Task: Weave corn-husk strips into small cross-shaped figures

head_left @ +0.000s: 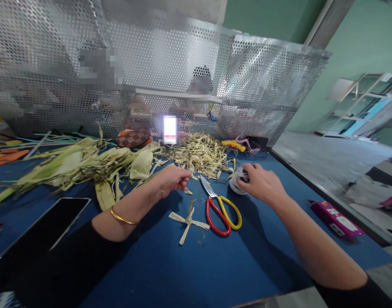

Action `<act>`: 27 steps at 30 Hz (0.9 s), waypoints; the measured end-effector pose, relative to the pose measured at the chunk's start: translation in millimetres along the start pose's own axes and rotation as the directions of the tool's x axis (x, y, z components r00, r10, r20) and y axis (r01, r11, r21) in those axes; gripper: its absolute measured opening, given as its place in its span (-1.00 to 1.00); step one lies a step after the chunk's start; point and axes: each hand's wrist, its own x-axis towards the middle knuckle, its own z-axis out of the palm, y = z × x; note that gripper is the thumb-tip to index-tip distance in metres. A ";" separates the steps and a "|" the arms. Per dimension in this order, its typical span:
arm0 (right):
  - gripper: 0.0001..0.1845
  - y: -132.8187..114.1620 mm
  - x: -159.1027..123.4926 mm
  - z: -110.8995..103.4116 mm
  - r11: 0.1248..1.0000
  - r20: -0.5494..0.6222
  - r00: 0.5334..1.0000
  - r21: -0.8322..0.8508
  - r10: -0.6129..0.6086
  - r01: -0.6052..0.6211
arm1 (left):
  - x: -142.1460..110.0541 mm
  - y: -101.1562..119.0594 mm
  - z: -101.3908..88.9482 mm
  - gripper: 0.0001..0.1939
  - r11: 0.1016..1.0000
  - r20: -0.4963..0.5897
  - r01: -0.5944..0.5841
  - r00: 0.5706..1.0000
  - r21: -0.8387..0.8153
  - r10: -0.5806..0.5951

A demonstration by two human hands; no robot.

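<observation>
My left hand (172, 179) is closed in a pinch at the near edge of a pile of dried leaf strips (199, 155); what it pinches is too small to name. My right hand (262, 183) curls over a white spool of thread (237, 182) and grips it on the blue table (170, 265). Between the hands lie scissors (219, 205) with one red and one yellow handle, blades pointing away from me. In front of them rests a small cross-shaped knot of leaf strips (188, 221).
Long green and yellow leaves (70, 164) sprawl at the left. A dark phone (45, 229) lies near left, a purple box (335, 218) at the right edge. A checked pouch (133, 137), a lit phone (170, 129) and a perforated metal screen (183, 77) stand at the back, with people behind.
</observation>
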 end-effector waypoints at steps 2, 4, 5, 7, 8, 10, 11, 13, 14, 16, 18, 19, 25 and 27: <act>-0.52 -1.1 -8.5 -3.1 0.998 -0.122 0.991 0.006 -0.063 0.064 | 2.2 -1.8 -1.1 -0.75 1.000 0.004 -0.007 1.000 -0.001 0.007; -0.50 -13.8 -24.4 -4.2 0.990 -0.263 0.958 0.056 -0.114 0.133 | 3.4 -2.4 -2.0 -0.74 1.000 0.007 -0.014 1.000 -0.004 0.014; -0.52 -23.8 -34.1 -3.3 0.976 -0.264 0.951 0.100 -0.162 0.194 | 3.6 -2.2 -2.5 -0.75 1.000 0.007 -0.018 1.000 -0.007 0.018; -0.57 -45.5 -53.2 1.0 0.942 -0.095 0.960 0.188 -0.264 0.278 | 3.4 -1.0 -3.6 -0.77 1.000 0.002 -0.024 1.000 -0.020 0.024; -0.60 -54.8 -60.9 3.8 0.938 0.003 0.958 0.207 -0.285 0.278 | 3.0 -0.2 -4.2 -0.78 0.999 -0.001 -0.027 1.000 -0.030 0.027; -0.66 -65.4 -70.6 8.6 0.948 0.137 0.954 0.214 -0.268 0.236 | 1.7 1.7 -5.5 -0.80 0.998 -0.007 -0.038 0.999 -0.048 0.038; -0.62 -65.8 -72.7 9.7 0.954 0.194 0.949 0.219 -0.248 0.205 | 0.9 2.6 -6.1 -0.80 0.998 -0.010 -0.041 0.999 -0.051 0.041; -0.49 -58.1 -74.0 8.5 0.957 0.278 0.938 0.258 -0.206 0.133 | -0.9 4.5 -7.1 -0.79 0.998 -0.008 -0.046 0.999 -0.052 0.046; -0.42 -51.0 -74.4 6.3 0.949 0.316 0.930 0.301 -0.189 0.091 | -1.9 5.4 -7.5 -0.79 0.997 -0.006 -0.048 0.999 -0.056 0.048; -0.37 -34.3 -76.9 0.2 0.877 0.361 0.916 0.479 -0.176 -0.020 | -3.6 7.1 -7.8 -0.79 0.996 -0.007 -0.051 0.999 -0.070 0.051; -0.32 -17.8 -82.5 -6.2 0.692 0.540 0.819 0.667 -0.194 -0.276 | -5.0 8.3 -7.4 -0.80 0.995 -0.010 -0.056 0.998 -0.086 0.055; -0.33 -10.7 -86.2 -8.9 0.553 0.615 0.763 0.713 -0.199 -0.430 | -5.5 8.6 -7.0 -0.80 0.994 -0.008 -0.055 0.998 -0.092 0.055; -0.48 7.5 -107.1 -19.5 -0.006 0.641 0.733 0.752 -0.229 -0.659 | -5.5 8.2 -4.5 -0.80 0.991 -0.003 -0.042 0.999 -0.129 0.042; -0.47 5.6 -109.9 -20.6 -0.048 0.579 0.762 0.786 -0.290 -0.616 | -6.1 8.6 -4.0 -0.80 0.991 0.000 -0.040 0.999 -0.129 0.040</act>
